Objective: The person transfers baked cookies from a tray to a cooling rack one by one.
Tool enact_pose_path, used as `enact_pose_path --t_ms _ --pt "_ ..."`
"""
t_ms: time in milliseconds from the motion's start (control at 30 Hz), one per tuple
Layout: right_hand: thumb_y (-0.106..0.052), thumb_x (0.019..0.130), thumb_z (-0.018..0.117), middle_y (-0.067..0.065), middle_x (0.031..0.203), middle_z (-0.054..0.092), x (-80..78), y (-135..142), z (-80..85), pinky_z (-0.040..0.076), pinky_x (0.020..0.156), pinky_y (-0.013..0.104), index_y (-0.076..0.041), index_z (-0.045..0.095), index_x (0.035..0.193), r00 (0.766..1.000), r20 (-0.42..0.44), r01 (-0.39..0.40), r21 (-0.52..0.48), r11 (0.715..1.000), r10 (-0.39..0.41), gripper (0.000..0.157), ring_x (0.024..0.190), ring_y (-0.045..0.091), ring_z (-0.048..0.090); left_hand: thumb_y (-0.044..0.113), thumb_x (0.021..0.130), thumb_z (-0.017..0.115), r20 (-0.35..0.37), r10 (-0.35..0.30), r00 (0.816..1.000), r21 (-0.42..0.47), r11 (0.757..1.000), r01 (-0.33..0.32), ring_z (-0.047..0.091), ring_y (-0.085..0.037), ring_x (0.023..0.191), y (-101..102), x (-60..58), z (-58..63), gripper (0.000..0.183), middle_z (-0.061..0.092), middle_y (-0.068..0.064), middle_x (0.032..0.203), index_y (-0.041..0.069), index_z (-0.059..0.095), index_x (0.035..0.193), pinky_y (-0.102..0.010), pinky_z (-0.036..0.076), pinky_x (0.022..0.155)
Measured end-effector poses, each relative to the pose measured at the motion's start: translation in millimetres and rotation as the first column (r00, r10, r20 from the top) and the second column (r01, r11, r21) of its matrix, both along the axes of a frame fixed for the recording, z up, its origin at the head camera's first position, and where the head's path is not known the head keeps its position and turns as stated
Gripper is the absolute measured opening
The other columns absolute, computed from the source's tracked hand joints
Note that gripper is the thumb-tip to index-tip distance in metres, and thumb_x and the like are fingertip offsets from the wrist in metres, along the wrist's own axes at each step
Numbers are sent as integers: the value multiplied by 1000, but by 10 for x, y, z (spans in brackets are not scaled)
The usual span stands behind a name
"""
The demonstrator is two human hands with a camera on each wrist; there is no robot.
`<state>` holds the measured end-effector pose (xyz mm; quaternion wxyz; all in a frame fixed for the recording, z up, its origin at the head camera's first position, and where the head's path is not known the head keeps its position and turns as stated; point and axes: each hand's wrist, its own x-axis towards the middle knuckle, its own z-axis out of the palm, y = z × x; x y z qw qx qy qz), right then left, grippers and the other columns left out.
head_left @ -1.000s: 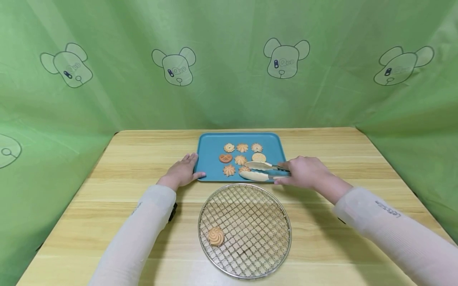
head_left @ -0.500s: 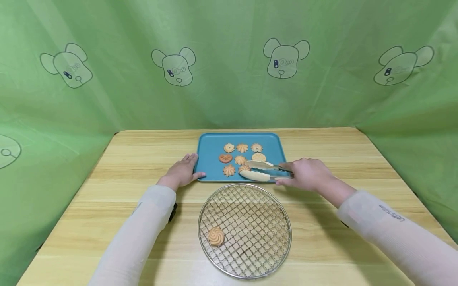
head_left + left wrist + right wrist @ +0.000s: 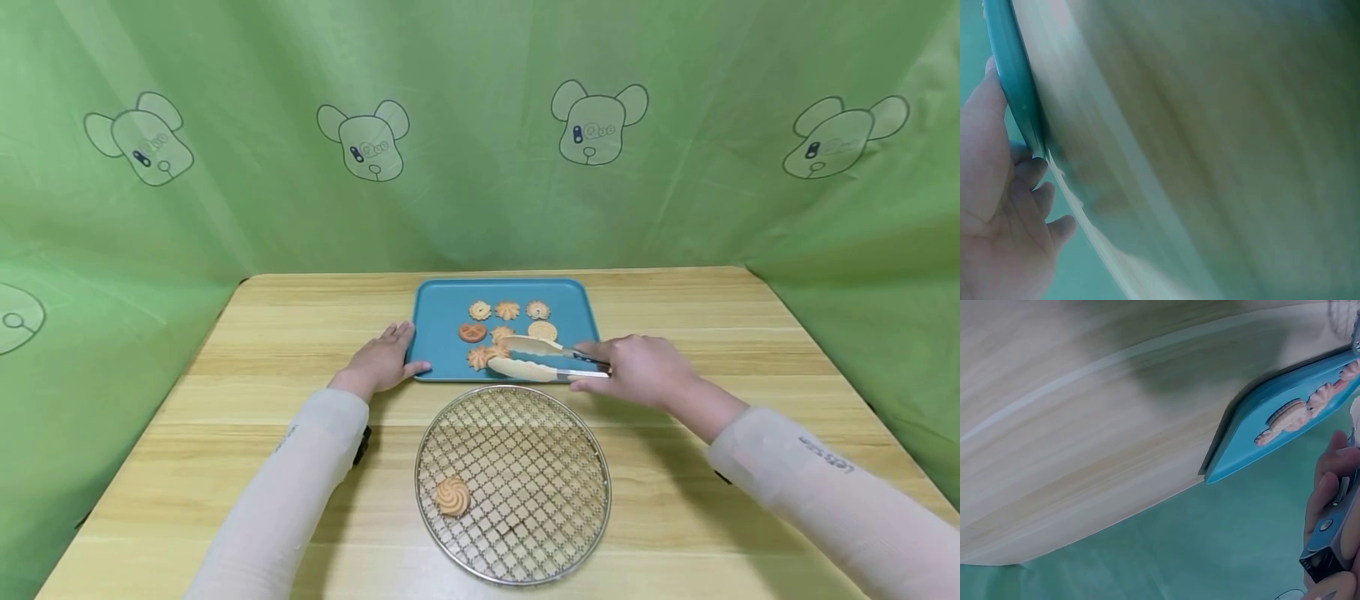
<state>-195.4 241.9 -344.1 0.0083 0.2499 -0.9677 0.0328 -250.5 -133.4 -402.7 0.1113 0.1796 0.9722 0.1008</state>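
Observation:
My right hand (image 3: 647, 369) grips metal tongs (image 3: 592, 365) with pale scalloped tips; their handle end (image 3: 1325, 534) shows in the right wrist view. The tong tips are spread over the near row of a blue tray (image 3: 442, 292), one on each side of a flower-shaped cookie (image 3: 498, 353). That cookie sits against another ridged cookie (image 3: 477, 358) to its left. My left hand (image 3: 381, 360) holds the tray's left edge, thumb over the rim and fingers outside it; in the left wrist view the thumb overlaps the tray rim (image 3: 1013, 69).
Several more cookies lie on the tray, among them a brown pretzel-patterned one (image 3: 472, 332) and a round pale one (image 3: 542, 332). A round wire rack (image 3: 525, 483) stands in front, with one swirl cookie (image 3: 452, 496) at its left. Green curtain (image 3: 480, 208) surrounds the wooden table (image 3: 675, 483).
The tongs have moved a little left, and the cookie between their tips has slid left with them against its neighbour. My left hand, the tray and the rack have stayed put.

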Motion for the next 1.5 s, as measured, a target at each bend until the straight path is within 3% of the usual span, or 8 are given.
enact_pose_path --t_ms 133,333,567,767,867,1100,1400,1500 --pt "-66 79 62 11 86 69 35 -49 0 43 45 29 -12 61 130 1000 -9 -19 -9 1000 19 73 57 11 51 51 96 46 1 0 1000 -1 1000 0 9 -34 143 -5 -3 -3 83 12 -17 156 -2 12 151 -47 14 115" --pt "-62 78 67 -1 68 62 86 -118 -20 38 42 27 -11 63 127 997 -28 -70 -26 997 69 70 50 8 44 52 96 45 2 -1 1000 -8 1000 1 9 -34 143 -13 -18 -26 84 11 -16 157 -1 11 151 -47 14 115" --pt "-60 78 68 6 88 71 152 -185 -49 43 45 27 -11 64 126 994 -29 -106 -41 994 104 68 53 6 46 53 96 45 8 0 1000 -15 1000 0 8 -33 143 -13 -22 -36 84 11 -16 157 -1 10 151 -46 13 115" --pt "-61 78 67 2 84 69 203 -233 -76 40 43 25 -12 64 126 992 -12 -122 -42 992 122 69 51 5 43 53 96 45 4 1 1000 -19 1000 -1 8 -33 143 -16 -14 -33 84 11 -16 157 -1 11 151 -46 14 115" --pt "-61 78 67 -3 76 65 228 -251 -92 37 42 23 -14 63 127 991 -3 -134 -41 990 134 68 49 4 39 53 96 44 5 1 1000 -18 1000 -1 8 -32 143 -14 -15 -34 84 11 -15 157 0 11 151 -46 14 115" --pt "-63 77 66 -12 54 37 285 -308 -112 30 39 21 -15 63 127 981 4 -192 -56 980 192 70 46 2 28 52 96 46 0 0 1000 -6 1000 0 8 -33 143 -9 -8 -21 83 12 -16 157 -1 11 151 -46 14 115" --pt "-64 75 67 -15 54 38 335 -376 -163 32 40 20 -15 66 123 966 10 -257 -71 964 259 69 46 0 30 53 96 45 -3 -4 1000 -5 1000 4 8 -33 143 -17 -17 -35 84 11 -16 157 -1 11 151 -46 13 115" --pt "-64 75 67 -14 57 46 349 -389 -168 33 40 20 -16 66 124 960 15 -279 -70 958 281 68 45 0 30 54 96 44 0 -4 1000 -9 1000 4 8 -32 143 -20 -24 -45 85 11 -15 157 0 11 151 -45 13 115"
